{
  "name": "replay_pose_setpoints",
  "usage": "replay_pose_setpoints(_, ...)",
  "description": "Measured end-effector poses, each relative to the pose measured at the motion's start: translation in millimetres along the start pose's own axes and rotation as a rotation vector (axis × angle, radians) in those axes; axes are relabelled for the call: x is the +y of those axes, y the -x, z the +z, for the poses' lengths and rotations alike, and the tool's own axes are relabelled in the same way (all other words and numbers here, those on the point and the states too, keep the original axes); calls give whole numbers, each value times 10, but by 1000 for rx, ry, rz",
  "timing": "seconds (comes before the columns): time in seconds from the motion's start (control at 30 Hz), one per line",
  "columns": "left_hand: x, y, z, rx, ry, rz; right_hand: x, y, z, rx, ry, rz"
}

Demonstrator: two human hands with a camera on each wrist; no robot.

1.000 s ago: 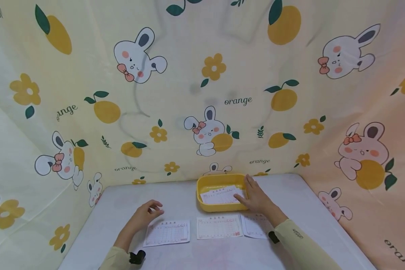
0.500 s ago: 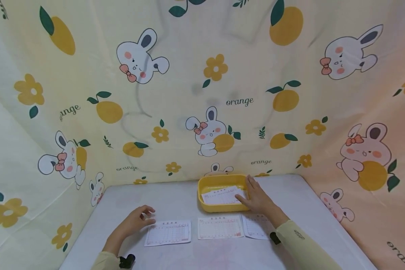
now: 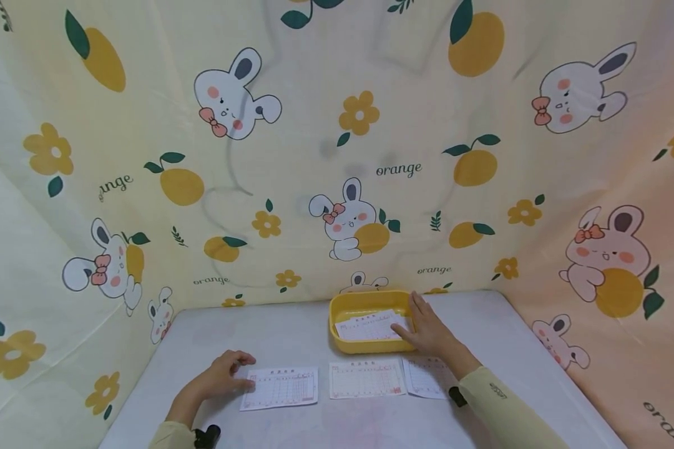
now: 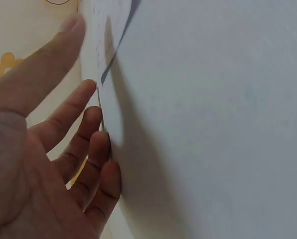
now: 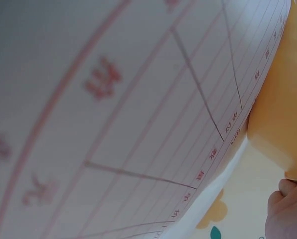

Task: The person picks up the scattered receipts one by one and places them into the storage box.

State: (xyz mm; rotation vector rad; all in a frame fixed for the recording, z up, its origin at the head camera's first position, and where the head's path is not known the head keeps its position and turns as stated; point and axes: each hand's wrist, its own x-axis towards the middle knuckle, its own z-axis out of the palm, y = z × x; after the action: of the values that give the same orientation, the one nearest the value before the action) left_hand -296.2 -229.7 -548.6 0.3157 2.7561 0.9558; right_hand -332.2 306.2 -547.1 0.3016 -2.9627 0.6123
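My left hand (image 3: 224, 374) is at the left edge of a white printed paper form (image 3: 283, 388), thumb over its edge. The left wrist view shows the thumb apart from loosely bent fingers (image 4: 98, 149), whose tips meet the white tabletop beside the form's corner. My right hand (image 3: 429, 330) rests on the right side of a yellow plastic basket (image 3: 365, 347), fingers extended along the rim and thumb reaching inside. More forms (image 3: 365, 325) lie in the basket, partly under that thumb. The right wrist view has a form (image 5: 138, 124) very close, beside the yellow basket wall (image 5: 283, 99).
A pinkish form (image 3: 366, 378) lies in front of the basket. Right of it is another form (image 3: 425, 376), partly covered by the right forearm. A patterned cloth wall (image 3: 292, 206) stands behind and on both sides of the white table (image 3: 292, 430).
My left hand has moved left and down, from above the left form's top corner to its left edge. The right hand and basket stay in place.
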Motion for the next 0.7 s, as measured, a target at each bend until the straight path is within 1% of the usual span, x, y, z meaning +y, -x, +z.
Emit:
replay_pose_setpoints(0.1,15,-16,8,-3,-24,-28,-2,-4,-4,-14,-1,9)
replay_pose_setpoints(0.3,45,-36,34,-12,-86,6,-1,-15,-8,-20,-10,6)
replay_pose_setpoints(0.5,58,-50,91,18,-94,-16,6,-1,3,-33,6,12)
replay_pose_setpoints(0.7,96,-69,113,34,-119,-26,-5,13,-7,-22,0,20)
